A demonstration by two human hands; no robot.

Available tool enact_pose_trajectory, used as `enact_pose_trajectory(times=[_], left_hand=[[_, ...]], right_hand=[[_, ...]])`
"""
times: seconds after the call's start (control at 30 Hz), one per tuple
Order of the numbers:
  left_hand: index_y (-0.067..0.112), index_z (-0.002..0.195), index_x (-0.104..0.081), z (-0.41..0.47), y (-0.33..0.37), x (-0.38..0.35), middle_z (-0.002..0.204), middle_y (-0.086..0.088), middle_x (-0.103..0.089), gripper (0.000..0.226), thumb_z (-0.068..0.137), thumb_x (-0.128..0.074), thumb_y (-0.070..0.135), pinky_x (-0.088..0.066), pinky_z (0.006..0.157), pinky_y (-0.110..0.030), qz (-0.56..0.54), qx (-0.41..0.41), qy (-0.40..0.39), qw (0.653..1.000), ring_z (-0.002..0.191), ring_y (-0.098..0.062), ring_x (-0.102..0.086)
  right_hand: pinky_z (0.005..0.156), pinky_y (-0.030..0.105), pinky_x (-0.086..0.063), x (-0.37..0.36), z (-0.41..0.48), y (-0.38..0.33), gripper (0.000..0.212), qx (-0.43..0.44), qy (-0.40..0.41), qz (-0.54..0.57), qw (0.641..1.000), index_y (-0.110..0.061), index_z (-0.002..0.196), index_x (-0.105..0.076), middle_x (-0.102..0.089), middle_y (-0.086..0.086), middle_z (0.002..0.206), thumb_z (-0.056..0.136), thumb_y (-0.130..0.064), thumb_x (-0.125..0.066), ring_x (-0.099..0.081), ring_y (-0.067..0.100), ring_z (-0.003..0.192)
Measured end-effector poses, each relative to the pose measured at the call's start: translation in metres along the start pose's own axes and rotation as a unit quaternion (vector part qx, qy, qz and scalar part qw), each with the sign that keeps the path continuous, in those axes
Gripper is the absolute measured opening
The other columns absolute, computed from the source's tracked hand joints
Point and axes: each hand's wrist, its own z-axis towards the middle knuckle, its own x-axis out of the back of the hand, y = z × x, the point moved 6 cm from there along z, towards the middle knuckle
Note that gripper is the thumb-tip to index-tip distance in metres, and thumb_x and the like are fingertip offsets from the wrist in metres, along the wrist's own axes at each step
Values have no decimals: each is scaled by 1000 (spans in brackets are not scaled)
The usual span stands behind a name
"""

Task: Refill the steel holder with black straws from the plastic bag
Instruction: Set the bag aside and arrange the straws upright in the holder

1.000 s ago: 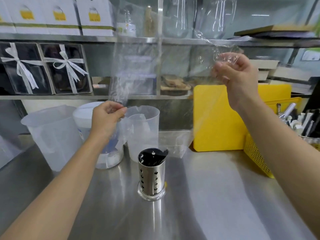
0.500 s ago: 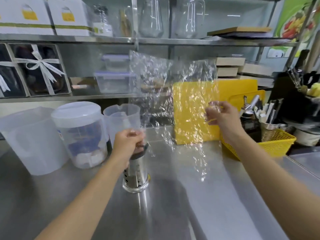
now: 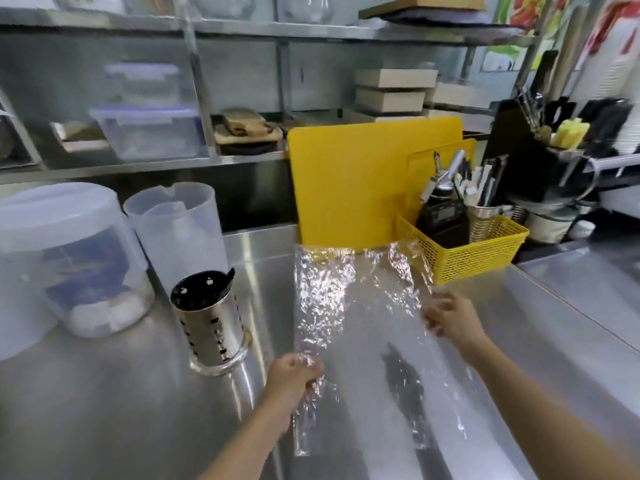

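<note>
**Fingers on an emptied bag, holder full beside it**

Fingers [image 3: 304,367] of the left hand [image 3: 292,379] are pinched closed on the near left edge of the plastic bag [image 3: 349,306]. The right hand [image 3: 450,318] has its fingers loosely spread against the bag's right edge; whether they actually grip the film is blurred, so I cannot tell.

The tabletop [image 3: 104,410], a bare steel surface, carries everything. The bag is held between the two hands, stretched out flat and low over the tabletop, probably to smooth it for folding or discarding, since it looks clear and empty. Its long axis runs away from the person, one end near the left wrist, the far end reaching toward the foot of the yellow cutting board [image 3: 363,174] that leans upright at the back. The yellow basket [image 3: 478,251] sits just right of that far end, clear of the working space.

The steel holder [image 3: 211,327] stands upright to the left of the bag, near the left hand but apart from it, its long axis vertical and its mouth facing up. The black straws [image 3: 201,291] fill that mouth, ends pointing upward, one sticking out at the rim's right side. The refill looks done, judging from this.
</note>
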Motion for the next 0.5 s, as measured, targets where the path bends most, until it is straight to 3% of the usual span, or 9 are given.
enact_pose_trajectory(times=[0.1,0.17,0.27,0.4,0.5], left_hand=[[16,89,-53,1,-15,-13,83,0,-61,19,80,-69,20,-40,59,-25,39,8,21,999,71,-14,-54],[14,90,-54,-2,-22,-19,77,-2,-61,16,81,-67,17,-39,53,-22,39,20,27,999,65,-13,-53],[11,92,-53,-5,-34,-32,68,-5,-57,14,82,-62,9,-41,49,-21,22,61,-31,997,55,-14,-50],[22,81,-52,-6,-42,-31,75,2,-56,10,79,-62,20,-42,63,-24,135,59,-77,986,70,-14,-53],[25,74,-49,-4,-39,-21,71,3,-55,14,79,-62,24,-38,61,-25,193,36,-93,976,68,-13,-50]], right_hand=[[48,28,-37,12,1,31,35,-42,7,-14,999,3,118,-45,-57,14,67,85,4,-56,-48,23,52],[50,29,-34,19,2,46,36,-66,13,-38,997,5,118,-44,-56,14,66,85,6,-56,-47,24,52],[51,30,-34,29,5,63,39,-92,26,-94,991,10,119,-44,-55,16,66,83,6,-58,-47,26,53],[67,35,-37,35,13,58,45,-65,34,-228,971,8,121,-47,-54,16,87,83,-8,-64,-50,29,74],[78,37,-38,31,24,46,44,-48,42,-284,957,5,122,-47,-61,22,103,85,-13,-61,-56,38,93]])
